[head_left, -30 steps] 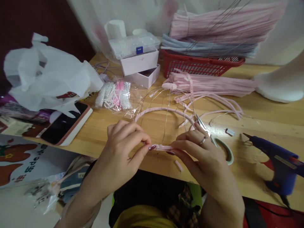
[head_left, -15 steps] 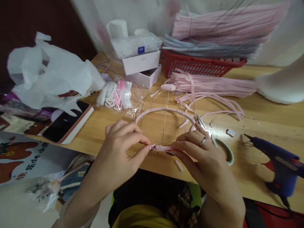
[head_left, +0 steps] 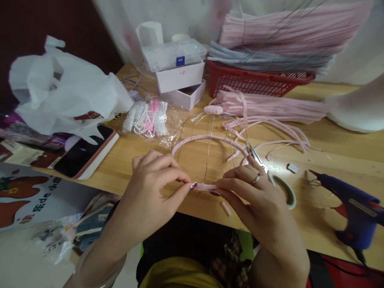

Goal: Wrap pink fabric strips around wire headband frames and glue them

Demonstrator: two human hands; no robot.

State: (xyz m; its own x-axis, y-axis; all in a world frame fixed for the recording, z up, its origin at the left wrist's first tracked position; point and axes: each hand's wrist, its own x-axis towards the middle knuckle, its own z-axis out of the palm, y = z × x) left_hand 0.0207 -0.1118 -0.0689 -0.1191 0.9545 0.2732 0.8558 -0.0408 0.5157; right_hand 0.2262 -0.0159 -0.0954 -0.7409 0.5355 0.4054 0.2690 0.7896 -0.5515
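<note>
A round frame of thin wires with a pink-wrapped ring (head_left: 207,137) stands over the wooden table, a pink padded piece (head_left: 213,109) at its top. My left hand (head_left: 156,188) pinches the near side of the ring between thumb and index finger. Just to the right, my right hand (head_left: 255,196), wearing a ring, grips the same pink rim. A short stretch of pink wrapping shows between the fingertips. Green-handled scissors (head_left: 282,188) lie beside my right hand, partly hidden by it. A small pink scrap (head_left: 226,208) rests on the table below the rim.
A blue glue gun (head_left: 349,204) stands at the right. Behind are pink strips (head_left: 276,106), a red basket (head_left: 258,80) and white boxes (head_left: 180,76). Bagged pearl strings (head_left: 150,118), a phone (head_left: 85,152) and a white plastic bag (head_left: 69,92) are on the left.
The view has shifted very slightly. Both hands keep the same grip on the pink rim.
</note>
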